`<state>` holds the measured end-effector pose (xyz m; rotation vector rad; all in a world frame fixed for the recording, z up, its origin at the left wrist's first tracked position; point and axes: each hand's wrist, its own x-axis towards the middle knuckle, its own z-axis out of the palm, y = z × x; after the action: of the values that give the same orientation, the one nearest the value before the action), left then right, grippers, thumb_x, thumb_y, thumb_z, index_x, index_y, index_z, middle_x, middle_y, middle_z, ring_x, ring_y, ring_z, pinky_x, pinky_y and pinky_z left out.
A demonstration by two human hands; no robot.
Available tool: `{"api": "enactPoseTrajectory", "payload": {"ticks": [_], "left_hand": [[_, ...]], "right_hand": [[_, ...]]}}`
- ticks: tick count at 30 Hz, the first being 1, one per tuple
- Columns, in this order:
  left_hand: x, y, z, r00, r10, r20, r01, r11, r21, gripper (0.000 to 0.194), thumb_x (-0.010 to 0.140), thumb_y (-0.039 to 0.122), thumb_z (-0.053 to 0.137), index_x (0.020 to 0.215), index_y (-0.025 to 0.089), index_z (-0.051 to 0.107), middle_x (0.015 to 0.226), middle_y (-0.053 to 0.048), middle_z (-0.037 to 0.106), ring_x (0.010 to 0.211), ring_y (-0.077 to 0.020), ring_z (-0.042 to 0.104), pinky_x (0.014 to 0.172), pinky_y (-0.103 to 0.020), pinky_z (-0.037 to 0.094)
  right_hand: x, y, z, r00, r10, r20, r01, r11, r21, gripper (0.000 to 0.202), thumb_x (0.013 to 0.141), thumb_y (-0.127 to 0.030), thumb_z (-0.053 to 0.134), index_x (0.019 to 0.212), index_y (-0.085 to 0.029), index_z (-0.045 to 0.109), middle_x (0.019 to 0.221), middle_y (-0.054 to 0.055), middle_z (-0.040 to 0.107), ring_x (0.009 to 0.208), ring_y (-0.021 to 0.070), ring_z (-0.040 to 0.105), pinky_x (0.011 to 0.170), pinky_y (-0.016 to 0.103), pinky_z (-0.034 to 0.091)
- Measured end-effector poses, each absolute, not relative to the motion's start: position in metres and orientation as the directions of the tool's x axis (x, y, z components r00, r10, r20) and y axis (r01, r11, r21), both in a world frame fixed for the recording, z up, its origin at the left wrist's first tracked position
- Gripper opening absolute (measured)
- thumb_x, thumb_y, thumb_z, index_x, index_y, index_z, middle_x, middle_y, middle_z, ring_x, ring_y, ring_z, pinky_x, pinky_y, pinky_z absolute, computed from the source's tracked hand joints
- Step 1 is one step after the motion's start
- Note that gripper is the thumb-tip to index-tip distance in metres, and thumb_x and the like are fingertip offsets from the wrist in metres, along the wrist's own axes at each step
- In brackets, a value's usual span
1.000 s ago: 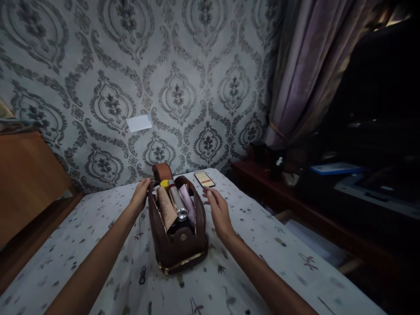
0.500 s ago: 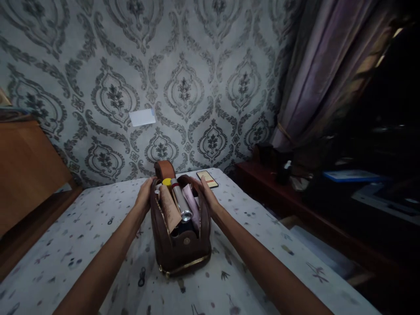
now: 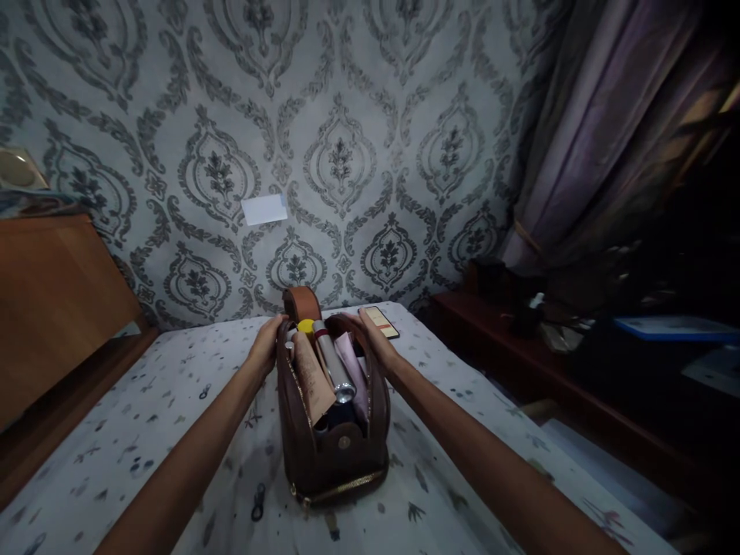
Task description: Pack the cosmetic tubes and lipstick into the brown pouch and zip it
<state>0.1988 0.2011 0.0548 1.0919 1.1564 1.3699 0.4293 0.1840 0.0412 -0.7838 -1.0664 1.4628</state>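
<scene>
A dark brown cosmetic bag [image 3: 335, 466] stands unzipped on the bed, its gold zipper toward me. My left hand [image 3: 267, 344] holds its left side near the far end, and my right hand [image 3: 377, 344] grips the right side opposite; fingertips of both are partly hidden. Packed inside are a peach tube [image 3: 313, 378], a silver cylinder [image 3: 334, 362] with a red band, a pale pink tube [image 3: 354, 371] and something with a yellow lid [image 3: 306, 330]. A tan strap [image 3: 302, 302] loops up behind the bag.
Just beyond my right hand lies a lit phone [image 3: 382, 322] on the patterned sheet [image 3: 190, 432]. A wooden cabinet [image 3: 52, 301] stands left, a dark red ledge [image 3: 491, 331] with items right. Behind the bed is a papered wall [image 3: 341, 154] with a white card [image 3: 264, 209].
My view has turned slightly left, so everything sits a little further right and lower. Both hands keep their hold on the bag, and its contents look the same.
</scene>
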Motion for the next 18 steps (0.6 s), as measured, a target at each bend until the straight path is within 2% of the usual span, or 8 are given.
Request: {"api": "enactPoseTrajectory", "payload": {"ticks": [5, 10, 12, 14, 18], "left_hand": [[0.203, 0.217, 0.068, -0.004, 0.999, -0.049, -0.169, 0.047, 0.985, 0.011, 0.067, 0.027, 0.064, 0.072, 0.017, 0.066, 0.069, -0.005, 0.073, 0.063, -0.0191, 0.065, 0.056, -0.029, 0.051], [0.205, 0.228, 0.07, 0.04, 0.997, -0.059, -0.21, 0.067, 0.975, 0.009, 0.065, 0.018, 0.064, 0.073, 0.016, 0.068, 0.069, -0.004, 0.074, 0.062, -0.0175, 0.066, 0.058, -0.027, 0.053], [0.205, 0.231, 0.068, 0.053, 0.997, -0.055, -0.224, 0.066, 0.972, 0.014, 0.063, 0.015, 0.064, 0.076, 0.015, 0.069, 0.07, -0.004, 0.074, 0.063, -0.0165, 0.066, 0.059, -0.025, 0.053], [0.204, 0.234, 0.066, 0.064, 0.997, -0.047, -0.236, 0.061, 0.97, 0.017, 0.061, 0.013, 0.065, 0.078, 0.013, 0.07, 0.07, -0.005, 0.075, 0.063, -0.0155, 0.067, 0.06, -0.024, 0.052], [0.201, 0.238, 0.061, 0.074, 0.997, -0.03, -0.256, 0.048, 0.965, 0.019, 0.06, 0.012, 0.068, 0.079, 0.013, 0.072, 0.069, -0.005, 0.074, 0.063, -0.0159, 0.067, 0.061, -0.024, 0.051]], "right_hand": [[0.428, 0.222, 0.061, -0.221, 0.975, -0.003, -0.27, -0.064, -0.961, 0.046, 0.093, -0.053, 0.048, 0.094, -0.015, 0.072, 0.103, 0.011, 0.076, 0.11, 0.023, 0.066, 0.11, 0.036, 0.039], [0.412, 0.259, 0.075, -0.278, 0.958, -0.075, -0.117, -0.111, -0.987, 0.037, 0.096, -0.041, 0.051, 0.085, -0.013, 0.071, 0.08, 0.009, 0.074, 0.084, 0.0191, 0.069, 0.095, 0.036, 0.05], [0.404, 0.269, 0.079, -0.298, 0.95, -0.088, -0.064, -0.112, -0.992, 0.031, 0.097, -0.037, 0.052, 0.09, -0.012, 0.069, 0.083, 0.007, 0.073, 0.08, 0.0169, 0.068, 0.087, 0.035, 0.054], [0.398, 0.275, 0.081, -0.316, 0.944, -0.093, -0.016, -0.103, -0.995, 0.025, 0.097, -0.034, 0.055, 0.101, -0.012, 0.067, 0.095, 0.006, 0.071, 0.083, 0.0163, 0.067, 0.081, 0.036, 0.056], [0.395, 0.277, 0.083, -0.33, 0.94, -0.086, 0.052, -0.073, -0.996, 0.028, 0.095, -0.033, 0.06, 0.116, -0.015, 0.061, 0.112, 0.007, 0.065, 0.093, 0.0185, 0.065, 0.079, 0.037, 0.057]]}}
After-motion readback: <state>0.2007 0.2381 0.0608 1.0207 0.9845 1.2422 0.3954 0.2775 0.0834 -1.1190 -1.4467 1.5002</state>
